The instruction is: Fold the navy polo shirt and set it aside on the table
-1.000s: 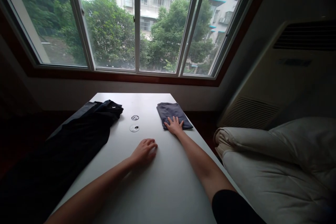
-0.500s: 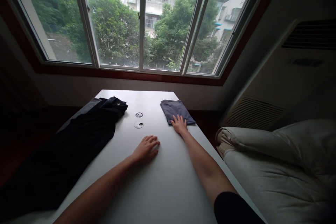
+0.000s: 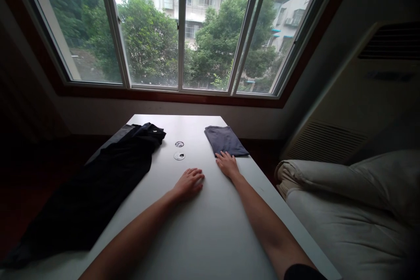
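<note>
Both hands flat on white table (image 3: 210, 236), holding nothing.
My right hand (image 3: 227, 165) lies open, fingertips at the near edge of the folded grey cloth (image 3: 225, 140); my left hand (image 3: 189, 183) rests loosely curled, empty, beside it. Black garment (image 3: 108, 175) lies far left.

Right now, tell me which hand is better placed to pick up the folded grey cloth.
Right. The right hand lies flat on the table with its fingertips at the near edge of the folded grey cloth. The left hand rests nearer the table's middle, clearly apart from the cloth.
</note>
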Demonstrator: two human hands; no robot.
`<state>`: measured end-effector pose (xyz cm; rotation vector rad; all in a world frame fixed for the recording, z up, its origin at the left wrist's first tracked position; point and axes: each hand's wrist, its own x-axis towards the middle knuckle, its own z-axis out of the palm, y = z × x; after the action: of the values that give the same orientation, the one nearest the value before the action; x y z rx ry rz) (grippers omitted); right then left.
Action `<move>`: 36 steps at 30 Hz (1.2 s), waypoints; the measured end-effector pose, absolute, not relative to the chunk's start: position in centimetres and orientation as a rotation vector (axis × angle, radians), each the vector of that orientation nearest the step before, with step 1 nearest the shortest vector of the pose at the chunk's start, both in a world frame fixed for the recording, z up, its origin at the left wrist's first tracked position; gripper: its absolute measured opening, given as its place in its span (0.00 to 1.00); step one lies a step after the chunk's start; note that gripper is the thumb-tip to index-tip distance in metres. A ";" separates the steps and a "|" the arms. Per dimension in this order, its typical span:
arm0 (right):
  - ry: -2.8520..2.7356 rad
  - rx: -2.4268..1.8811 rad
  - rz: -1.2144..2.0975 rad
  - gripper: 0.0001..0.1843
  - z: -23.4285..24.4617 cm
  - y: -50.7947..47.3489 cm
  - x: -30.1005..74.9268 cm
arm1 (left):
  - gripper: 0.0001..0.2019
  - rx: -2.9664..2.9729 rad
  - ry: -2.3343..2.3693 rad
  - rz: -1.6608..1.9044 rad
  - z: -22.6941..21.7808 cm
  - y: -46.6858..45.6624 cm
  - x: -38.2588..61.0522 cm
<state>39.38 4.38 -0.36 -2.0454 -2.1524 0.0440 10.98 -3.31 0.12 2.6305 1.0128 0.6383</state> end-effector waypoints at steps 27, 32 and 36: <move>-2.258 -1.857 0.111 0.29 -0.7 3.5 39.7 | 0.19 2.623 0.940 0.602 0.5 -4.4 10.3; -2.239 -1.851 0.096 0.26 -1.0 3.7 39.7 | 0.10 2.539 1.202 0.837 2.2 -1.3 6.7; -2.213 -1.840 0.080 0.25 -1.1 3.9 39.5 | 0.17 2.105 2.070 1.147 4.8 1.2 -1.7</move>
<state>39.51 3.92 -1.11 -1.8405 -2.2134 0.0804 -1.67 1.21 4.82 2.1046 2.0705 1.1469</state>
